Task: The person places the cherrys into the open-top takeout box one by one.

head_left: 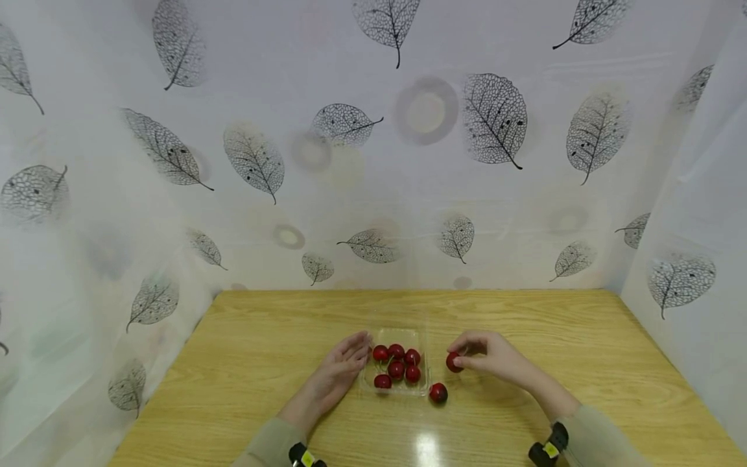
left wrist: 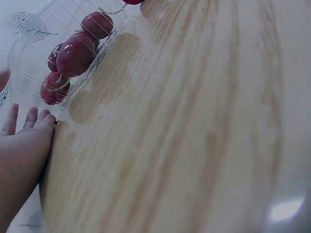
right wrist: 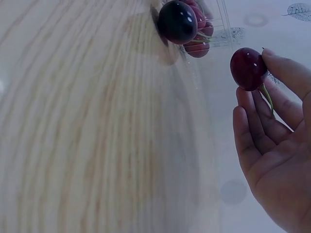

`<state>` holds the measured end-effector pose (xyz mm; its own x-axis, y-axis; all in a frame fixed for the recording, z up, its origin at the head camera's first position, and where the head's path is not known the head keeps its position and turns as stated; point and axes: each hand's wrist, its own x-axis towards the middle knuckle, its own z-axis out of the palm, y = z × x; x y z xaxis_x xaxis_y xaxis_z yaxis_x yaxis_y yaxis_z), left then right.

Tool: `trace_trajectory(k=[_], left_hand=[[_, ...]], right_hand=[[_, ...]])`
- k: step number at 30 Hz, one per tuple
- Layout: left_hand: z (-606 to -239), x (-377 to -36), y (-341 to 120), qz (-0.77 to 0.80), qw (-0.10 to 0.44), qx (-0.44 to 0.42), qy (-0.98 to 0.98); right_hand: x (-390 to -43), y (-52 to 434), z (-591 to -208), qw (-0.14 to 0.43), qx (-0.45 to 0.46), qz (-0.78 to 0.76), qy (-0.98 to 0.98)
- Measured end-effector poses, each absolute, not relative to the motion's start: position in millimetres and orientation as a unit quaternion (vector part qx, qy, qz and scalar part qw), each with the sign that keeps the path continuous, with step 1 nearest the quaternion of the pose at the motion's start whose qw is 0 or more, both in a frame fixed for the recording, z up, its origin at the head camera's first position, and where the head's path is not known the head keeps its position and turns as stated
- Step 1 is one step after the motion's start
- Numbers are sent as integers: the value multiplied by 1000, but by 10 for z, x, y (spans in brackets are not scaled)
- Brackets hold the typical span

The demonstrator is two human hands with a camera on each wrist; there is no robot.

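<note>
Cherries, total: eight in the head view.
Cherries in tray: six, lower centre of frame, three in the back row (head_left: 380, 353) (head_left: 396, 351) (head_left: 412, 356), three in front (head_left: 382, 381) (head_left: 396, 370) (head_left: 413, 373).
Cherries on table: one, loose cherry (head_left: 438, 392) just right of the tray's near corner.
Cherries in hand: one, pinched cherry (head_left: 453, 362) at the right hand's fingertips.
Clear plastic tray (head_left: 423, 344): one.
Hands: two, left hand (head_left: 341, 366) lower centre-left, right hand (head_left: 493, 355) lower centre-right.
Wooden table (head_left: 262, 344): one.
Wrist cameras: two, at the bottom edge (head_left: 303, 456) (head_left: 548, 447).
Leaf-print backdrop (head_left: 496, 120): many leaves, not counted.
</note>
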<state>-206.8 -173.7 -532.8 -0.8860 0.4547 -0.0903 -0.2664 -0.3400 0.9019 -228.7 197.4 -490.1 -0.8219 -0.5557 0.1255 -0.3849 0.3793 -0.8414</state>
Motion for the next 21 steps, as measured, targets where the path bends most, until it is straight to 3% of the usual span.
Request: trace_trajectory(k=[21], left_hand=[[-5378, -2092, -1747, 810, 221, 99, 534]], right_hand=[[-2453, 1710, -4767, 72, -281, -470, 834]])
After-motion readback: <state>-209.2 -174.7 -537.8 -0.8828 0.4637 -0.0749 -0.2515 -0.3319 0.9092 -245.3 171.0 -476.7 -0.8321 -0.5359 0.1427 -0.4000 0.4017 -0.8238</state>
